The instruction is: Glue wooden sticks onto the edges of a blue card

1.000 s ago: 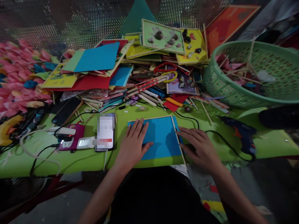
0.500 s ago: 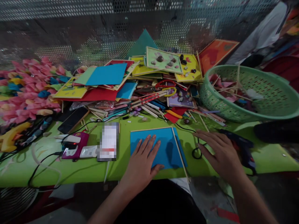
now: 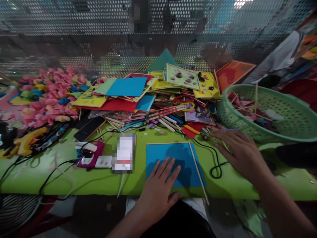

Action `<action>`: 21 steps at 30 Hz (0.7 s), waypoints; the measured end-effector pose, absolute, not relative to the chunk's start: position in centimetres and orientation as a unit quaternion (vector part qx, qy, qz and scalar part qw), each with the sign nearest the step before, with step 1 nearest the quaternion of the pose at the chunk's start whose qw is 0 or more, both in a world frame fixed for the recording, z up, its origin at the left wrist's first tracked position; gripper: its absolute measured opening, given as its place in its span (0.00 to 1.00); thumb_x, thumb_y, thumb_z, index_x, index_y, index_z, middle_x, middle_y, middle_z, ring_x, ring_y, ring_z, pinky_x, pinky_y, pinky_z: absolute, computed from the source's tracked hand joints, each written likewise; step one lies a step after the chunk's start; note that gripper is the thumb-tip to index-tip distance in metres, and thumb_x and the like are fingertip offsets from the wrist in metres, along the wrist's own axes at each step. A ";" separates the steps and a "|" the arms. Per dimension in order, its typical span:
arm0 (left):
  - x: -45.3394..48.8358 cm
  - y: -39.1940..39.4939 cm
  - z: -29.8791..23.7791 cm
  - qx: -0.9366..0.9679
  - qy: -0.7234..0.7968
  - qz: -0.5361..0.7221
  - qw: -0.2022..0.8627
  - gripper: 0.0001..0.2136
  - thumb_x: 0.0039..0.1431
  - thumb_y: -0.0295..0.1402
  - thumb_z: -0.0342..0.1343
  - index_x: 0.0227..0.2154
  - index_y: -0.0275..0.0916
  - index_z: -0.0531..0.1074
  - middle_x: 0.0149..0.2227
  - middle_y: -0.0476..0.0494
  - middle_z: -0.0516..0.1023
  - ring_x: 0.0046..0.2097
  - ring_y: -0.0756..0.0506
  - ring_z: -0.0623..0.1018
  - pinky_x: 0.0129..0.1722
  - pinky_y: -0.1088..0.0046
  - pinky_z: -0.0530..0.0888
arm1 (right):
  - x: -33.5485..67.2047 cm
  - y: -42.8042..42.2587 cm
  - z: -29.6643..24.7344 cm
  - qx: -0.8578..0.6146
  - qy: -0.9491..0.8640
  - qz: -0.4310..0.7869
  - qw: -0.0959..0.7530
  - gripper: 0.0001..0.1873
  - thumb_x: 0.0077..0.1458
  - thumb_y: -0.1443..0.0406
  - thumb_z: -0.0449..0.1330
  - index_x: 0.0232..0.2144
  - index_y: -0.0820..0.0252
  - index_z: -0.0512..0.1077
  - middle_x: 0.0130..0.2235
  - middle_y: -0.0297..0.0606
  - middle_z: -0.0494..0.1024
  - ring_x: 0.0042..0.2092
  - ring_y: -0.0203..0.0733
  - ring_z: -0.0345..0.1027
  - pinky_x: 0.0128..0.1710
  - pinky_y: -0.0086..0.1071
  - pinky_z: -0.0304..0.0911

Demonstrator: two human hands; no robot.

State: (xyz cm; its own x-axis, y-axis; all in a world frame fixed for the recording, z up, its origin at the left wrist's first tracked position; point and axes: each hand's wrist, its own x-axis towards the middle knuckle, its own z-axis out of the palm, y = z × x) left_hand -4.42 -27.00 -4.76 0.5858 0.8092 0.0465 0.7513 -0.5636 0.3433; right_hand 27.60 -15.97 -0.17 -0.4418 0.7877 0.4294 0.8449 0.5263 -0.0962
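Observation:
My left hand [image 3: 160, 183] lies on a blue sheet of card [image 3: 156, 153], fingers stretched out, holding nothing. One thin wooden stick [image 3: 168, 143] runs along the card's far edge. A second wooden stick [image 3: 198, 170] lies along the right side, and its near end juts past the table edge. To the right of the card, my right hand [image 3: 244, 153] hovers with extended fingers over the table, apparently empty. A looped black cord [image 3: 216, 168] is beside it. Whatever is under that palm is mostly hidden.
A green basket [image 3: 272, 132] of scraps stands at the right. Behind lie decorated cards [image 3: 184, 77], pens and sticks. Further left are a phone with a lit screen [image 3: 123, 152], a pink power adapter [image 3: 92, 155], a yellow glue gun [image 3: 28, 140] and pink paper flowers [image 3: 49, 96].
The view has tilted upward. My right hand has moved forward, toward the basket, covering the dark tool that showed beside it. My left hand has slid slightly nearer to me on the card.

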 end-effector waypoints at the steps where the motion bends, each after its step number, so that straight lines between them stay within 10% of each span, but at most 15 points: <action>1: -4.5 -27.1 -4.8 0.877 0.444 0.106 0.151 0.34 0.71 0.48 0.50 0.74 0.44 0.48 0.76 0.45 0.44 0.76 0.38 0.48 0.73 0.49 0.55 | 27.4 -15.7 -0.1 -0.482 -0.847 -0.069 0.212 0.19 0.68 0.61 0.55 0.59 0.49 0.72 0.58 0.39 0.79 0.57 0.59 0.72 0.55 0.55 0.64; 21: -4.6 -28.2 -5.9 0.857 0.447 0.156 0.205 0.33 0.72 0.52 0.45 0.72 0.41 0.51 0.75 0.41 0.52 0.76 0.39 0.46 0.74 0.51 0.50 | 6.3 -5.4 -1.1 -0.287 -0.954 -0.041 0.072 0.15 0.64 0.70 0.58 0.50 0.57 0.79 0.46 0.47 0.81 0.51 0.53 0.69 0.50 0.42 0.59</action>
State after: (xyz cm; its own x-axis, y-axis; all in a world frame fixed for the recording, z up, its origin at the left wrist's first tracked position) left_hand -4.58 -28.24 -5.88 0.5520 0.8297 0.0831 0.7020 -0.5162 0.4907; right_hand 6.26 -5.42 -1.14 -0.8249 0.5418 0.1612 0.5536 0.8319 0.0371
